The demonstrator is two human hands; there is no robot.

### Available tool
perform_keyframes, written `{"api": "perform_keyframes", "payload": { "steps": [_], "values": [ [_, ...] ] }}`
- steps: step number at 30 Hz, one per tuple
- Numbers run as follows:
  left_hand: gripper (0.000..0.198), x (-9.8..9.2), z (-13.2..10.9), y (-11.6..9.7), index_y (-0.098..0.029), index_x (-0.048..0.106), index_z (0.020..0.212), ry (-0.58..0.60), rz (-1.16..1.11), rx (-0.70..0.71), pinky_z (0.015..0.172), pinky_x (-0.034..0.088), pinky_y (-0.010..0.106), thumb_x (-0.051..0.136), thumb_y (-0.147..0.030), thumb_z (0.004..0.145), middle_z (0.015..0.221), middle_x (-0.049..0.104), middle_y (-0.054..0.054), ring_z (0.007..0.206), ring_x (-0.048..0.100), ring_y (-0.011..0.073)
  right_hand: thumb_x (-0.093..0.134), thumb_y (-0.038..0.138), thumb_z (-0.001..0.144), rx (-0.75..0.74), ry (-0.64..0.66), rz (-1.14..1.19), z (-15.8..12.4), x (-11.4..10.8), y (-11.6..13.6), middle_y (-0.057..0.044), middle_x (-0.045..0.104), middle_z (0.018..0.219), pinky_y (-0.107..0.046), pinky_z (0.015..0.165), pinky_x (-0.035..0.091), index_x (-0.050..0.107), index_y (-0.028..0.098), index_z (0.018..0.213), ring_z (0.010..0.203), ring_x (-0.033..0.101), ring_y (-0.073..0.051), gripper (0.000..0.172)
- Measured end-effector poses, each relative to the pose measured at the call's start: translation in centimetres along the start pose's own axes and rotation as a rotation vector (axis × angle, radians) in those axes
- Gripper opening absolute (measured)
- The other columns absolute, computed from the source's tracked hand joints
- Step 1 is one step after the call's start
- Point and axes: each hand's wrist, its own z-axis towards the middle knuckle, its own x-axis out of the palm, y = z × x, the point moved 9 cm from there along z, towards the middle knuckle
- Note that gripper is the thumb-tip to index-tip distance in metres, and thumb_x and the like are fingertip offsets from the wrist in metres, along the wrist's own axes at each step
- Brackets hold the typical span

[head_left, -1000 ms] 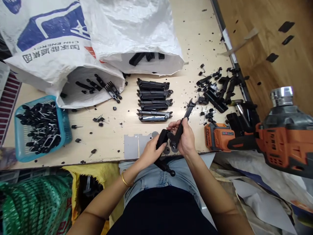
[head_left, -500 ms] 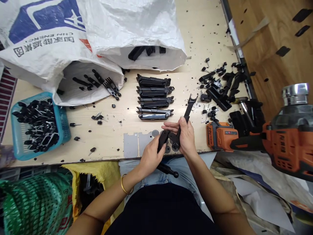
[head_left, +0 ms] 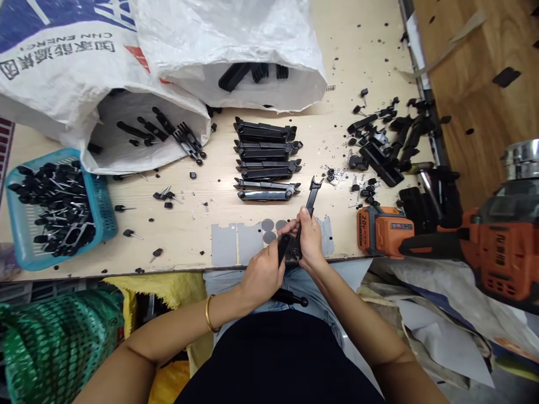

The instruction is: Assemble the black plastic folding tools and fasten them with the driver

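My right hand [head_left: 310,240] is closed around a long black plastic arm [head_left: 312,196] with a forked tip, which slants up and away from me. Gripped in my left hand [head_left: 263,274] is a black plastic piece with a rounded end [head_left: 284,246], held against the arm's lower end. Where the two parts meet is partly hidden by my fingers. Below my left hand a black rod with a ball tip [head_left: 295,298] shows over my lap; I cannot tell whether it joins the held piece. Beyond my hands lie several black folded arm assemblies [head_left: 267,168] in a stacked row.
Left stands a blue basket [head_left: 107,210] of black-headed screws. White woven sacks [head_left: 236,33] with black parts lie at the back. Loose black parts [head_left: 381,163] and small hardware are scattered right, near an orange power tool [head_left: 501,247]. Grey flat pieces [head_left: 224,244] lie at the front edge.
Both hands have drawn closer together, and the forked arm has come lower and nearer to me. The black piece in my left hand now stands more upright. The view has shifted slightly.
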Motion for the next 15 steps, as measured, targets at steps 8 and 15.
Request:
{"api": "perform_keyframes", "payload": {
  "steps": [8, 15],
  "values": [
    [0.029, 0.6, 0.3, 0.4, -0.002, 0.046, 0.118, 0.001, 0.042, -0.028, 0.055, 0.053, 0.032, 0.037, -0.013, 0.092, 0.082, 0.063, 0.014, 0.067, 0.065, 0.0237, 0.048, 0.1, 0.045, -0.07, -0.105, 0.019, -0.1, -0.1, 0.9, -0.001, 0.051, 0.061, -0.02, 0.051, 0.044, 0.03, 0.011, 0.088, 0.054, 0.051, -0.009, 0.1],
    [0.034, 2.5, 1.4, 3.4, -0.007, 0.054, 0.119, 0.275, -0.22, -0.194, 0.07, 0.055, 0.037, 0.041, -0.025, 0.093, 0.094, 0.066, 0.014, 0.081, 0.067, 0.0262, 0.059, 0.094, 0.04, -0.001, 0.011, -0.027, 1.8, 0.4, 0.6, -0.004, 0.055, 0.073, -0.014, 0.057, 0.042, 0.038, 0.011, 0.097, 0.063, 0.052, -0.004, 0.103]
  ]
}}
